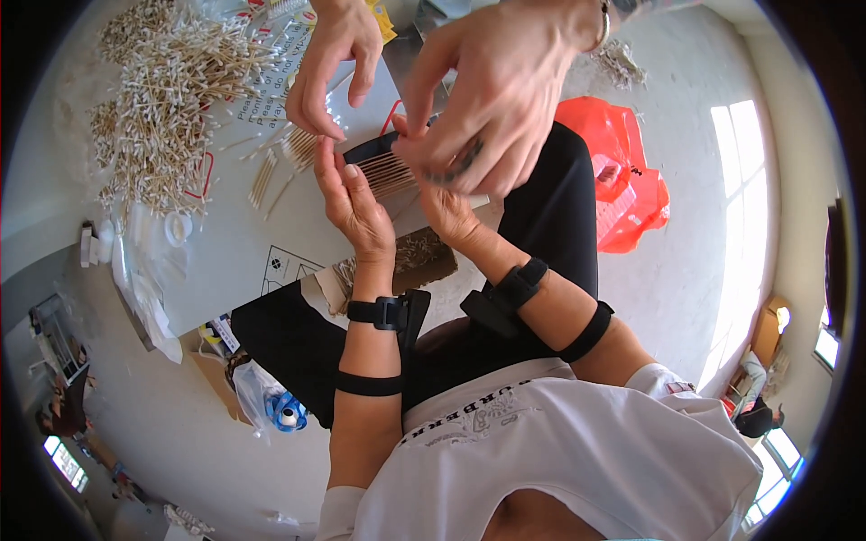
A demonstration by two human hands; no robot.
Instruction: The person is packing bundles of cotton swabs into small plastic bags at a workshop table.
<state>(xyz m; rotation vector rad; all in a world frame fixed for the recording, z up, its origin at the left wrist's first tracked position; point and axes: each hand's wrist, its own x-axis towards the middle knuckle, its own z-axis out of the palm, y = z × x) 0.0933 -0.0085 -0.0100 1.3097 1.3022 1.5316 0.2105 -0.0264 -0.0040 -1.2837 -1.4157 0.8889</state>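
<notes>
A row of cotton swabs [383,173] lies sideways between my two hands, its thin sticks side by side. My left hand [358,212] is upright at the left end, thumb and fingers against the swabs. At the other end is my right hand [446,215], which seems to support them; its fingers are largely covered by another person's hand [496,99] reaching in from above. That person's other hand [341,63] hangs just above my left fingertips, fingers bent. Whether the co-worker's hands touch the swabs is unclear.
A large heap of loose cotton swabs [171,81] covers the table's [225,261] left side, with smaller swab groups [263,178] beside it. Below my hands stands an open cardboard box [424,257] of swabs. A red plastic bag [613,171] lies at right; clear plastic [149,261] hangs off the table.
</notes>
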